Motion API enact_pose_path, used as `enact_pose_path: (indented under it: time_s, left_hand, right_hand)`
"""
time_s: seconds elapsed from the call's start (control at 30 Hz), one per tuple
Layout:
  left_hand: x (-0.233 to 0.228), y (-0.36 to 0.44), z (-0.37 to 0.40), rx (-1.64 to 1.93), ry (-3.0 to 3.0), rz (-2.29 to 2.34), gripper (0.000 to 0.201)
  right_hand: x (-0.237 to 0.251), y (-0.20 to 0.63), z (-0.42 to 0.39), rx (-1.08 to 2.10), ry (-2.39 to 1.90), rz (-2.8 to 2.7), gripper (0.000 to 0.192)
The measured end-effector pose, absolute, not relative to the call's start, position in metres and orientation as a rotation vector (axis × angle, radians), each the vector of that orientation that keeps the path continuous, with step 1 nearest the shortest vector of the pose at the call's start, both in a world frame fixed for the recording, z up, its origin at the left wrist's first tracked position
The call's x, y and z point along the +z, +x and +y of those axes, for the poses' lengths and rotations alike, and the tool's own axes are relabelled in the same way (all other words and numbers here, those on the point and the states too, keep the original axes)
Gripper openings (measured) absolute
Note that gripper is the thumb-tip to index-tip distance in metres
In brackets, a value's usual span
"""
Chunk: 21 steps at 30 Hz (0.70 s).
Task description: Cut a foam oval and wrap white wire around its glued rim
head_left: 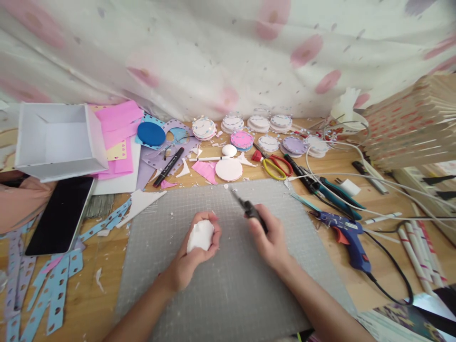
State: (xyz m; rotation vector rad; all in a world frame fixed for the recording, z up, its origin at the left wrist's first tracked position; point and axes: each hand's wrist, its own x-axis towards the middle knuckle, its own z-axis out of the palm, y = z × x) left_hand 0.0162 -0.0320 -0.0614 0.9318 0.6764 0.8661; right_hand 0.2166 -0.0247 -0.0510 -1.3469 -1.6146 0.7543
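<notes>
My left hand (187,266) is wrapped round a small white rounded piece (200,236), which looks like paper or foam, its pale face turned up. In my right hand (274,242) is a black-handled craft knife (252,210), its thin blade pointing up and to the left, somewhat blurred. The blade is apart from the white piece. Both hands are above the grey cutting mat (228,294). Past the blade tip, at the mat's far edge, lies a white scalloped disc (228,170).
Several layered discs (258,124) line the back. To the right lie scissors (273,167), pliers (338,197), a blue glue gun (351,237) and trailing cables. On the left are a white box (59,142), a phone (59,216), a black marker (169,167) and blue paper strips (59,294).
</notes>
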Motion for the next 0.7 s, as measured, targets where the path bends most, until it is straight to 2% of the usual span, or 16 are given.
enact_pose_path:
  time_s: [0.13,0.23,0.43,0.7]
  left_hand:
    - [-0.058,0.017,-0.029,0.855,1.009,0.609,0.054]
    - [-0.051,0.018,-0.030,0.736,1.154,0.739,0.048]
    - [-0.042,0.023,-0.030,0.627,1.793,1.053,0.038]
    - [-0.046,0.023,-0.031,0.642,1.808,1.102,0.038]
  right_hand:
    - [-0.049,0.216,-0.018,1.319,-1.224,-1.064,0.033]
    - [-0.044,0.205,-0.021,1.580,-1.146,-1.011,0.033]
    - [-0.043,0.186,-0.031,1.784,-1.066,-1.038,0.035]
    - [-0.048,0.189,-0.031,2.004,-0.888,-0.910,0.025]
